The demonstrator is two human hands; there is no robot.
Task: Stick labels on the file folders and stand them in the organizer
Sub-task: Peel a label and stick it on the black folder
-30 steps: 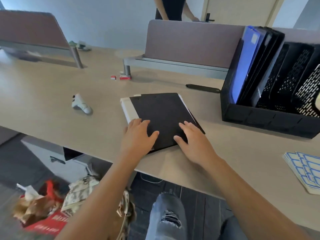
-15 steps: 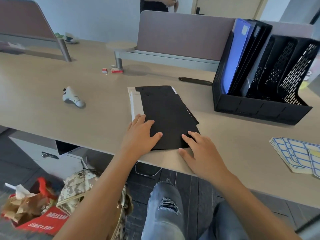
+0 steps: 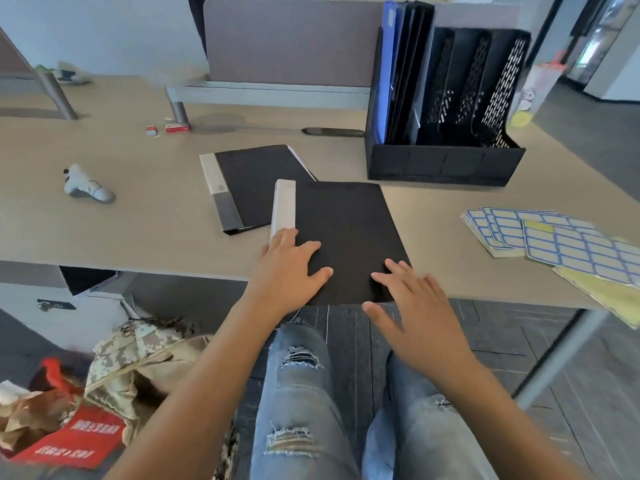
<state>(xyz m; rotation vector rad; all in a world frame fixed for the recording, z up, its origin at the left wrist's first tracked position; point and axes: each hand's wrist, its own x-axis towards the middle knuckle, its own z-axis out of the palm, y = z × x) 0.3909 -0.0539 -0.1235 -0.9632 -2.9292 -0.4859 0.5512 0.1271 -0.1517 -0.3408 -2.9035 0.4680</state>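
Left hand (image 3: pixel 289 268) lay flat on near black folder (image 3: pixel 346 237) at counter (image 3: pixel 138 216) front edge, grip loose, fingers straight, pressing cover beside white spine. Right hand (image 3: pixel 412 306) hovered at folder's near right corner, grip apart, fingers spread, contact unclear. Second black folder (image 3: pixel 256 181) lay flat just behind, partly under the near one. Black organizer (image 3: pixel 443 164) stood behind right, blue and black folders upright in left slot. Label sheets (image 3: pixel 554 240) sat on counter, far right.
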